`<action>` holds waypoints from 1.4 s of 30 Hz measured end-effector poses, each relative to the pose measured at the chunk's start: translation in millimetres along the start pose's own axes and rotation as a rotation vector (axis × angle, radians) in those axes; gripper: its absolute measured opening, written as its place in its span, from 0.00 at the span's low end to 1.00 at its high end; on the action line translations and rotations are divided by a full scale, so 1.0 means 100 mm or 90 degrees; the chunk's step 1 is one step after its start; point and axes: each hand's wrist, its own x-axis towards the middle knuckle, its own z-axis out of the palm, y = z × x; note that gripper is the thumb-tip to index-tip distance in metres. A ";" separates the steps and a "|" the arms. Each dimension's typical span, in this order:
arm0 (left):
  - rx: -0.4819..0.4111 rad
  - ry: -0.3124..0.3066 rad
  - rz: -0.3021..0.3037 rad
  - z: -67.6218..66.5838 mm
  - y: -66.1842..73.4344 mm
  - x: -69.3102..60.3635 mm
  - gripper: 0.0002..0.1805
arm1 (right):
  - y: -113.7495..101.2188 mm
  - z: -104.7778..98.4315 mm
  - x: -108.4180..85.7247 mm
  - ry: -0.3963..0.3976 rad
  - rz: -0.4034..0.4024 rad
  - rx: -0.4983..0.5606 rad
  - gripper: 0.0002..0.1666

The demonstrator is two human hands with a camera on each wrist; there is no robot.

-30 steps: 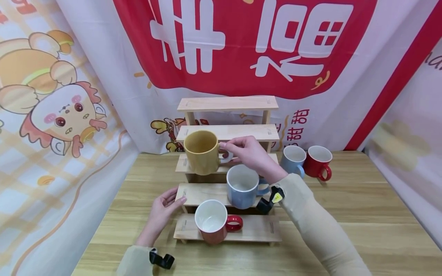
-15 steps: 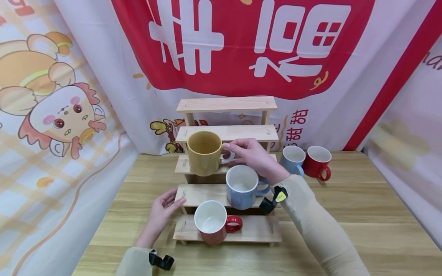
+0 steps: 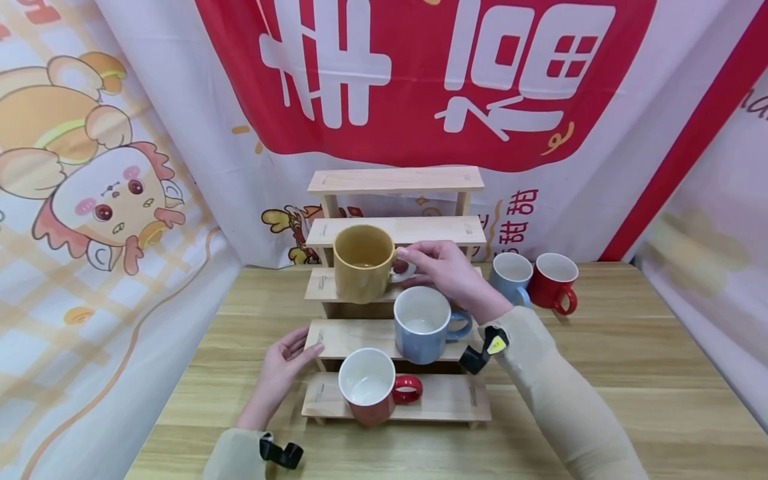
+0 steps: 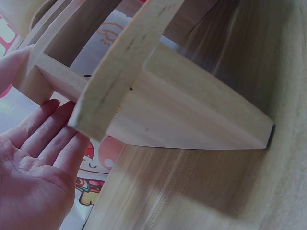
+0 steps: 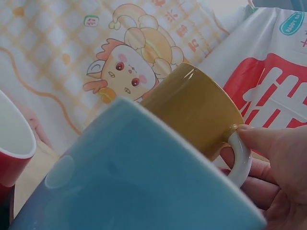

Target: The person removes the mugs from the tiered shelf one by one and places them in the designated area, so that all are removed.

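Observation:
My right hand (image 3: 447, 270) pinches the white handle of a mustard-yellow mug (image 3: 364, 263), upright at the middle step of a tiered wooden rack (image 3: 444, 400); whether its base touches the board I cannot tell. Below it, a blue mug (image 3: 422, 325) stands on the second step from the bottom, and a red mug (image 3: 367, 387) with a white inside sits on the lowest. At the rack's left side my left hand (image 3: 285, 367) holds the end of the second step, thumb on top. The left wrist view shows its fingers (image 4: 48, 129) against the wood. The blue mug (image 5: 139, 177) partly hides the yellow one in the right wrist view.
Right of the rack, another blue mug (image 3: 510, 277) and another red mug (image 3: 555, 283) stand close together on the wooden table (image 3: 606, 373). Printed cloth (image 3: 426, 80) hangs behind and at the sides. The top board (image 3: 396, 179) rises near the back cloth.
The yellow mug has shifted a little to the right along the middle step, with my right hand moving along. My left hand and the other mugs stay where they were.

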 end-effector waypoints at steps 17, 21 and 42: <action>-0.007 -0.004 0.009 0.00 0.02 -0.01 0.33 | -0.30 -0.54 -0.40 0.114 -0.104 0.101 0.25; -0.009 -0.005 0.008 0.01 0.05 -0.02 0.33 | -0.35 -0.78 -0.57 0.172 -0.067 0.072 0.30; -0.013 0.001 0.008 0.01 0.04 -0.01 0.33 | 0.21 -1.92 -1.58 0.307 -0.091 0.158 0.12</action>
